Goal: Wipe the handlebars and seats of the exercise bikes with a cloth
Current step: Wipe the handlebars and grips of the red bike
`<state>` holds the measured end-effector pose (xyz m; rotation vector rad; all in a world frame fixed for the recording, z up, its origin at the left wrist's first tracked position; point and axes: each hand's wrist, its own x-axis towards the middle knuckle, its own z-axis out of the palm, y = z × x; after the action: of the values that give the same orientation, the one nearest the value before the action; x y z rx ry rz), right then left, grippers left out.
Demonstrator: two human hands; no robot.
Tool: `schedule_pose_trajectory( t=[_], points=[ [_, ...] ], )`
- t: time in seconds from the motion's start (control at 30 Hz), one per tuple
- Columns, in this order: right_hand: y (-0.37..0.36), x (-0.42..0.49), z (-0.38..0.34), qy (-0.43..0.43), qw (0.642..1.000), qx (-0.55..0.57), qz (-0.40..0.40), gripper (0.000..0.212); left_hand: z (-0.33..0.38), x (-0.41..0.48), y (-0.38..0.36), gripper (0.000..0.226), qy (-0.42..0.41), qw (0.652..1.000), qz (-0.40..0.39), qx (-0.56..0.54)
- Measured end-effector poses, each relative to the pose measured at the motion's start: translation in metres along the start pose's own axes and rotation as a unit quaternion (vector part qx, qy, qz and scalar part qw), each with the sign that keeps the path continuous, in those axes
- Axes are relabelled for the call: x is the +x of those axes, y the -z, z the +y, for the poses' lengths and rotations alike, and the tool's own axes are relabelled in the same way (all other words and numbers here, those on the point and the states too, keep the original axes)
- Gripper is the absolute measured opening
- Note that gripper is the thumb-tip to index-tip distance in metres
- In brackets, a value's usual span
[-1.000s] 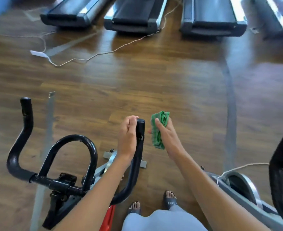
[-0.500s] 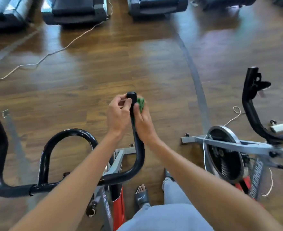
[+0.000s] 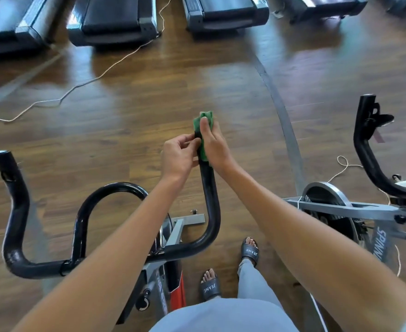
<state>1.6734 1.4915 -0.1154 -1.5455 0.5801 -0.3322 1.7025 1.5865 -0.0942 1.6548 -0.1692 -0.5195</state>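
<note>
Standing at the near exercise bike (image 3: 173, 233), the person has both hands on the upright right-hand end of its black handlebar (image 3: 210, 188).

Right hand (image 3: 217, 147): fingers curled round the bar end, gripping the green cloth (image 3: 205, 117) against it, with the thumb laid flat up the cloth. The cloth covers the tip of the bar and runs down its side towards the wrist.

Left hand (image 3: 178, 156): fingers curled, thumb and fingertips pinching the same bar just below the tip, touching the cloth's edge.

The handlebar's left end (image 3: 9, 171) stands free, well apart from both hands, and the centre loop (image 3: 115, 188) lies between the two ends.

A second bike (image 3: 355, 209) stands to the right, and neither hand touches its handlebar.

A row of treadmills (image 3: 115, 22) lines the far side. A white cord (image 3: 82, 85) trails across the wooden floor (image 3: 149, 104). Feet in dark sandals (image 3: 210, 286) stand on the floor just beside the near bike's frame.
</note>
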Motion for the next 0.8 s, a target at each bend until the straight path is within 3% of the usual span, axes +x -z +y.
schedule_pose_trajectory(
  t=[0.17, 0.37, 0.43, 0.53, 0.63, 0.8],
  points=[
    [0.003, -0.074, 0.041, -0.08, 0.993, -0.083, 0.001, 0.051, -0.002, 0.0, 0.001, 0.016, 0.0, 1.0, -0.003, 0.012],
    [-0.013, -0.179, 0.058, -0.229, 0.97, -0.039, 0.072, 0.055, -0.003, 0.001, 0.0, 0.019, 0.001, 1.0, 0.0, 0.017],
    [-0.019, -0.182, 0.048, -0.246, 0.965, 0.008, 0.093, 0.045, -0.003, 0.001, -0.001, 0.02, 0.001, 1.0, 0.002, 0.019],
    [-0.013, -0.144, 0.038, -0.214, 0.968, -0.022, 0.131, 0.051, -0.002, 0.002, -0.002, 0.015, 0.001, 1.0, 0.012, 0.023],
    [-0.009, -0.102, 0.033, -0.181, 0.974, -0.081, 0.114, 0.059, -0.001, 0.002, -0.002, 0.011, 0.001, 0.999, 0.012, 0.034],
    [-0.015, -0.036, -0.003, -0.061, 0.991, -0.058, 0.103, 0.056, 0.0, 0.0, 0.0, 0.017, 0.009, 1.0, 0.008, 0.02]
  ],
)
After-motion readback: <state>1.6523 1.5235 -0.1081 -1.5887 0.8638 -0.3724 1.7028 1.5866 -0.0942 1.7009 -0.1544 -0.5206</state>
